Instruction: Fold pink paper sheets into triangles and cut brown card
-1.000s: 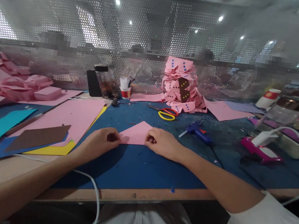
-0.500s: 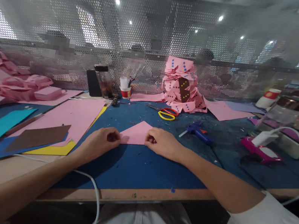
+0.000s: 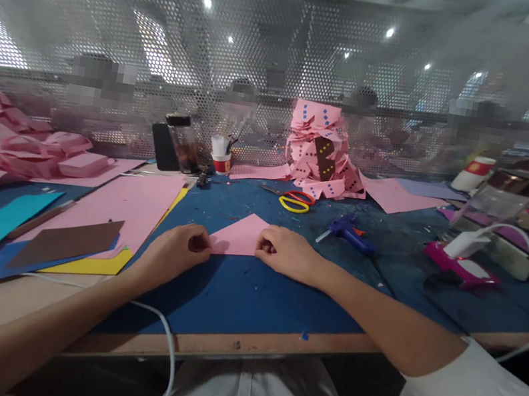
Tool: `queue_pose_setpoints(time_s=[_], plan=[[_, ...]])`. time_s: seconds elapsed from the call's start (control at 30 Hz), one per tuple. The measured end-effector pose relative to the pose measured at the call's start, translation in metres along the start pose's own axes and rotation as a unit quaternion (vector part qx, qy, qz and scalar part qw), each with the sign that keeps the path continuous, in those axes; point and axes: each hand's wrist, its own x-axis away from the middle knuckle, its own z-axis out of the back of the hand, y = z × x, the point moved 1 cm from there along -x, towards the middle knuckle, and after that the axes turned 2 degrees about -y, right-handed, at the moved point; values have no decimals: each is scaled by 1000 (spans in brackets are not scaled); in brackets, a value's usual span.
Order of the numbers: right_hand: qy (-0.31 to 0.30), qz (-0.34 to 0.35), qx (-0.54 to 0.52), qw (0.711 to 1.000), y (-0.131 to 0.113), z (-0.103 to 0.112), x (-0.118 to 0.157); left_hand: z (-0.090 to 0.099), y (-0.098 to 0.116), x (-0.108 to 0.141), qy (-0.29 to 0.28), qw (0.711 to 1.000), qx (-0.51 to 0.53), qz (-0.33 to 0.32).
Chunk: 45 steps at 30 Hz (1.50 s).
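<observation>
A sheet of pink paper (image 3: 241, 238) lies on the blue mat (image 3: 248, 297) as a triangle, its peak pointing away from me and its long edge towards me. My left hand (image 3: 186, 244) pinches the left corner between thumb and fingers. At the other end, my right hand (image 3: 283, 252) grips the right part with curled fingers, which cover that corner. Beyond the paper lie scissors (image 3: 294, 201) with red and yellow handles. A blue glue gun (image 3: 348, 232) rests to the right of my right hand.
Pink paper pieces (image 3: 15, 139) are heaped at left, near stacked coloured sheets (image 3: 69, 243). A pile of dotted pink pieces (image 3: 311, 145) stands against the perforated metal screen (image 3: 270, 43). At right are a glass jar (image 3: 492, 202) and a magenta device (image 3: 461, 266). A white cable (image 3: 169, 324) crosses the front edge.
Both hands hold the pink paper in nearly the same place as before. The whole view has shifted very slightly.
</observation>
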Motion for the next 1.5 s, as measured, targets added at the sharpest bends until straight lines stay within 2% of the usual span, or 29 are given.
queue_pose_setpoints(time_s=[0.67,0.93,1.5], plan=[[-4,-7,3,1000,0,1,0,4,-4,2,-9,1000,9,19],[1,-2,-3,1000,1,-1,-1,9,-13,7,-7,999,1,42],[-1,-6,5,1000,1,-1,-1,12,-11,7,-19,999,6,50]])
